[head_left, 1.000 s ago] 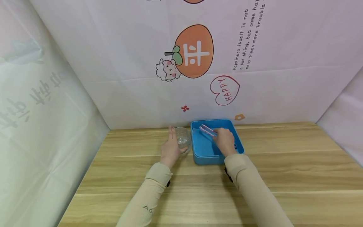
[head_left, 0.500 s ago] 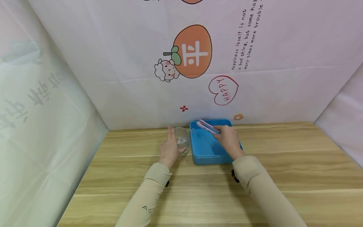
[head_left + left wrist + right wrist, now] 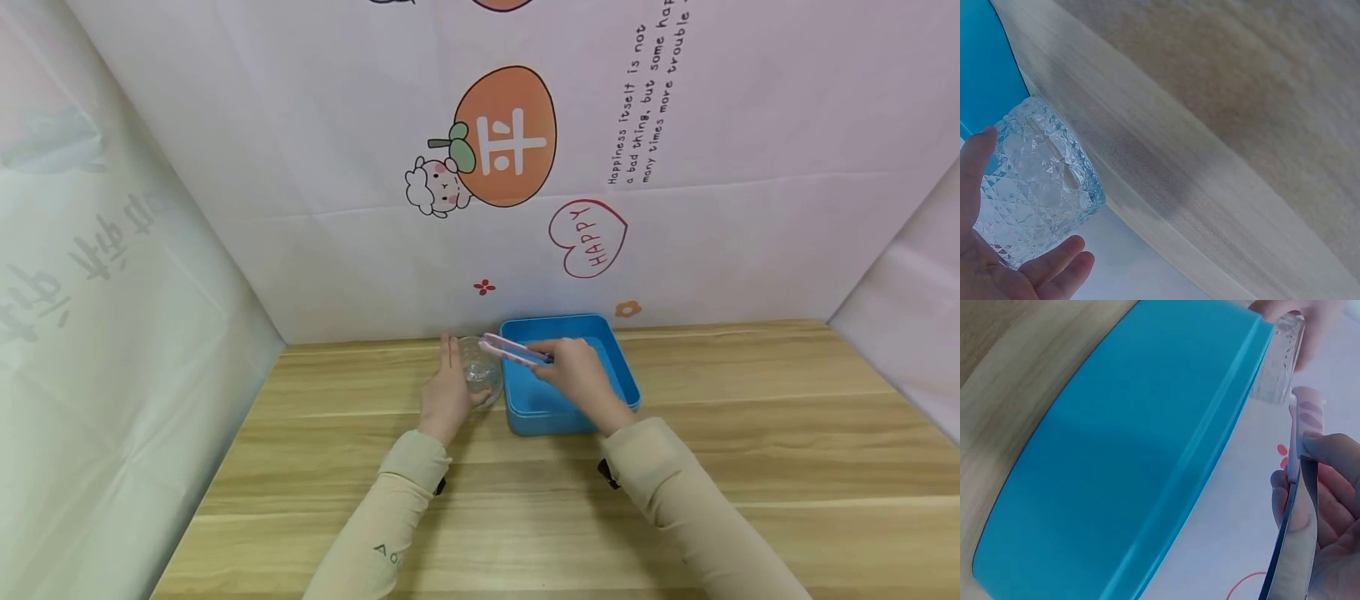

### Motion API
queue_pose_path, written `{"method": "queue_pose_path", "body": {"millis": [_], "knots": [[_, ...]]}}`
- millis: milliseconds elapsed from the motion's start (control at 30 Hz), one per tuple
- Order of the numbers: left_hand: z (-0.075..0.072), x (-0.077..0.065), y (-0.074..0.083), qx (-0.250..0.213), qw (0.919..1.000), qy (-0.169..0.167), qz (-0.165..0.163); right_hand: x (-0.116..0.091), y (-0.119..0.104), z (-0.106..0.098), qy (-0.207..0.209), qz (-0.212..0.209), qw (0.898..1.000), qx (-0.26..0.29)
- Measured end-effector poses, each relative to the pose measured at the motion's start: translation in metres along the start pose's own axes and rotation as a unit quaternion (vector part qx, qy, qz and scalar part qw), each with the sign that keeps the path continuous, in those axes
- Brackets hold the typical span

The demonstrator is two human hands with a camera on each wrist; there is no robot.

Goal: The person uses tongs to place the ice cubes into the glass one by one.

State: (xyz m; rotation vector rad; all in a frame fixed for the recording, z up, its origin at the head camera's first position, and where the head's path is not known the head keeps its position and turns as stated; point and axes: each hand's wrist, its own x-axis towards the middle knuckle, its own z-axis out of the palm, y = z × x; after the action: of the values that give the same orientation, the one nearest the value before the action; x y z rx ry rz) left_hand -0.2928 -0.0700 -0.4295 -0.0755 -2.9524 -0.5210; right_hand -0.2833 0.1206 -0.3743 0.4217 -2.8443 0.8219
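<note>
My left hand (image 3: 444, 396) spans a clear cut-glass cup (image 3: 477, 377), thumb (image 3: 977, 162) on one side and fingers on the other. The cup's faceted wall shows large in the left wrist view. My right hand (image 3: 576, 369) pinches a pair of tongs (image 3: 516, 349) with metal arms and pale pink tips. The tongs point left, their tips over the cup's rim in the head view. In the right wrist view the two tips stand close together; I cannot tell whether they hold anything. A blue square box (image 3: 551, 423) stands right beside the cup, partly under my right hand.
The wooden table (image 3: 337, 483) ends at a white printed sheet (image 3: 360, 250) hanging behind the box and cup. Another white sheet (image 3: 127, 350) hangs along the left side. Bare wood stretches right of the box.
My right hand lifts the tongs up out of the blue box, then carries them left until the tips are over the cup. My left hand keeps its place on the cup.
</note>
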Motion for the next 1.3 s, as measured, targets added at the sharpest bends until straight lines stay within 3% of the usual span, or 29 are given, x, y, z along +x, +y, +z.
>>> {"method": "queue_pose_path", "body": {"millis": [300,967,1300], "knots": [[0.001,0.0003,0.0005,0.014,0.9999,0.004,0.001,0.0007,0.0005,0.0062,-0.007,-0.021,0.999,-0.024],[-0.0004,0.0,0.0006,0.014,0.9999,-0.003,-0.001,0.0023,-0.0006,0.0061,-0.031,0.004,1.0,-0.006],[0.0013,0.0004,-0.0005,0.015,0.9999,-0.002,-0.001,0.0058,0.0045,0.0069,0.021,0.007,1.0,0.016]]}}
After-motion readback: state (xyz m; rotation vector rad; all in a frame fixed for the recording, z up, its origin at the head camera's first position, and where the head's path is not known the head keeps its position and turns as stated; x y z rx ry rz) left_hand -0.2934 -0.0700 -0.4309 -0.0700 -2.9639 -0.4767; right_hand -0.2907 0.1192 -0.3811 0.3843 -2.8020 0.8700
